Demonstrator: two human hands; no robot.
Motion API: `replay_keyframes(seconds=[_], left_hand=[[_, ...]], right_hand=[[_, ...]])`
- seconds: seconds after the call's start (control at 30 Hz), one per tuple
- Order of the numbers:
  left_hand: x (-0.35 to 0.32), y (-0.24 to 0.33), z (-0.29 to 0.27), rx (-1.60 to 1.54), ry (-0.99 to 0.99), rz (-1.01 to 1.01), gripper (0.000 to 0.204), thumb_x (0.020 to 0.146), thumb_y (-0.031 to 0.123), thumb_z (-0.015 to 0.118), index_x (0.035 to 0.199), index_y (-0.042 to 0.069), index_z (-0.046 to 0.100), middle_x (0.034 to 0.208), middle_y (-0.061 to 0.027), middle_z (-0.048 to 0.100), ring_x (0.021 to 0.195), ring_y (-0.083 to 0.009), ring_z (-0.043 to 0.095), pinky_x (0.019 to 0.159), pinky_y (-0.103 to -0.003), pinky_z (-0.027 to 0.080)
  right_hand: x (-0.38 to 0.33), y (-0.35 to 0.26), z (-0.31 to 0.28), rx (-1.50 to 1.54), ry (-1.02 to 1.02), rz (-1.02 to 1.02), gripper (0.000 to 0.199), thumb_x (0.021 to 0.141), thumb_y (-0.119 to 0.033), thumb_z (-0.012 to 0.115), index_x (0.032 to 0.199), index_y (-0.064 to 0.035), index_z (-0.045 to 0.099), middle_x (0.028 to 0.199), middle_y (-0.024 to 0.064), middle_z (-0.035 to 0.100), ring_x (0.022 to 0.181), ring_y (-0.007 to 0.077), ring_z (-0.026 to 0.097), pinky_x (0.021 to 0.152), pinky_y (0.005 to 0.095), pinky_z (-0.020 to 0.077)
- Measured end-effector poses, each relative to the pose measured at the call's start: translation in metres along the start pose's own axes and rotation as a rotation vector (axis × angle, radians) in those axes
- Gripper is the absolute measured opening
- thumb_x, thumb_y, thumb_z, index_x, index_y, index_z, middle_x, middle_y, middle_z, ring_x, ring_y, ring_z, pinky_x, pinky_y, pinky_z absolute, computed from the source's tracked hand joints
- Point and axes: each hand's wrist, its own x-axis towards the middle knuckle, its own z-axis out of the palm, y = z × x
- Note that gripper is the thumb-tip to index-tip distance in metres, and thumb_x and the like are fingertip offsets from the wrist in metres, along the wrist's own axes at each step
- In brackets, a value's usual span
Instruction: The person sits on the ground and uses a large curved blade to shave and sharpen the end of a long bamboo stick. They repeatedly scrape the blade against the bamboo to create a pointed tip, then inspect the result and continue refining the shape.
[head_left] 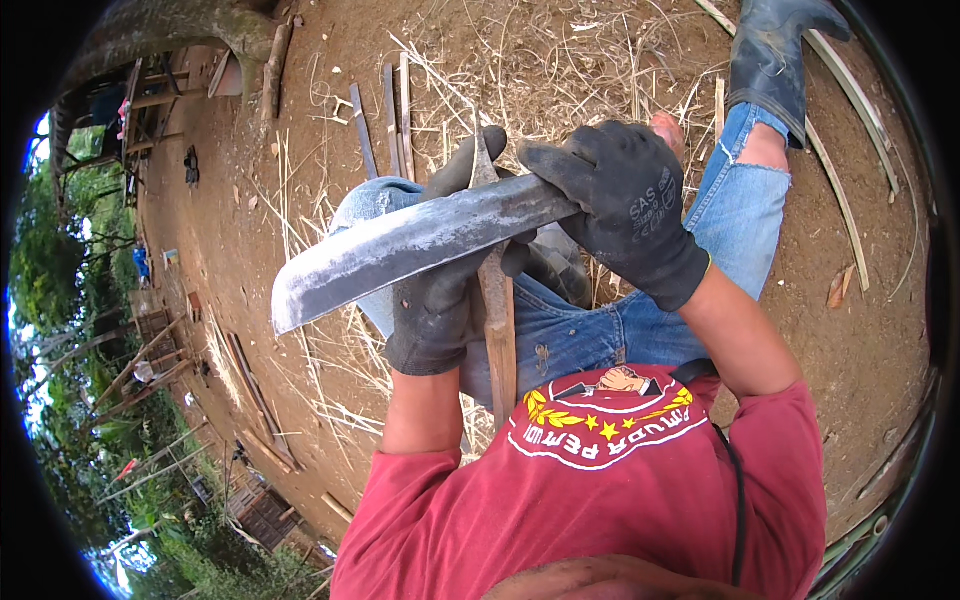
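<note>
A broad machete (420, 245) lies across the view with its worn grey blade stretching to the left. My right hand (630, 215), in a black glove, is closed around the handle end, and the handle itself is hidden in the fist. Beneath the blade, my left hand (432, 310), also gloved in black, grips a brown bamboo strip (500, 345). The strip runs lengthwise from near my belly to past the blade, where it thins into a peeled, twisted end. The blade crosses over it and hides part of the left fingers. Whether the edge touches the strip I cannot tell.
Pale shavings (600, 70) litter the dirt ahead. Several cut strips (391, 120) lie beyond my left knee. Long split pieces (840, 190) lie at the right, past my outstretched leg and rubber boot (768, 70). More wood pieces (262, 395) lie on the ground at left.
</note>
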Motion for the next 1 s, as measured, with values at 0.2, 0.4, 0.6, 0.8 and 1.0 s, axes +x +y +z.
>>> replay_keyframes(seconds=[0.2, 0.4, 0.6, 0.8, 1.0], left_hand=[[-0.004, 0.004, 0.012, -0.06, 0.075, -0.101, 0.039, 0.091, 0.015, 0.064, 0.125, -0.003, 0.056, 0.101, -0.0102, 0.061, 0.072, -0.0122, 0.057, 0.053, -0.022, 0.043], [-0.002, 0.004, 0.008, -0.168, -0.012, -0.153, 0.058, 0.09, 0.013, 0.063, 0.142, -0.003, 0.041, 0.107, -0.011, 0.061, 0.074, -0.0128, 0.057, 0.056, -0.022, 0.044], [-0.003, 0.003, -0.001, -0.197, -0.036, -0.165, 0.069, 0.088, 0.017, 0.061, 0.147, -0.005, 0.033, 0.111, -0.0133, 0.059, 0.082, -0.0153, 0.058, 0.062, -0.022, 0.046], [-0.007, 0.001, 0.008, -0.24, 0.057, -0.127, 0.074, 0.084, 0.016, 0.067, 0.146, -0.008, 0.034, 0.12, -0.0176, 0.059, 0.104, -0.0208, 0.06, 0.078, -0.025, 0.05], [-0.011, 0.004, 0.017, -0.119, 0.059, -0.075, 0.075, 0.083, 0.01, 0.072, 0.146, -0.007, 0.036, 0.124, -0.0169, 0.062, 0.106, -0.0221, 0.064, 0.089, -0.03, 0.052]], right_hand=[[0.018, 0.023, 0.017, -0.088, 0.151, 0.002, 0.031, 0.073, -0.027, 0.069, 0.103, -0.019, 0.066, 0.08, 0.0038, 0.056, 0.077, 0.0241, 0.06, 0.068, 0.0415, 0.0478], [0.052, 0.079, 0.036, -0.069, 0.264, 0.148, 0.022, 0.085, -0.018, 0.066, 0.107, -0.0143, 0.069, 0.088, 0.0099, 0.065, 0.081, 0.0297, 0.065, 0.071, 0.0417, 0.051], [0.049, 0.08, 0.027, 0.056, 0.364, 0.262, 0.015, 0.084, -0.023, 0.065, 0.093, -0.0123, 0.067, 0.078, 0.0121, 0.064, 0.073, 0.0311, 0.064, 0.065, 0.0447, 0.0506], [0.002, 0.014, 0.011, 0.205, 0.088, 0.133, 0.029, 0.076, -0.02, 0.073, 0.103, -0.0112, 0.068, 0.086, 0.0096, 0.064, 0.08, 0.0293, 0.065, 0.071, 0.0423, 0.0514], [0.006, -0.022, -0.01, 0.042, -0.033, 0.114, 0.035, 0.067, -0.026, 0.074, 0.098, -0.013, 0.067, 0.08, 0.007, 0.059, 0.075, 0.0265, 0.061, 0.068, 0.0422, 0.0477]])
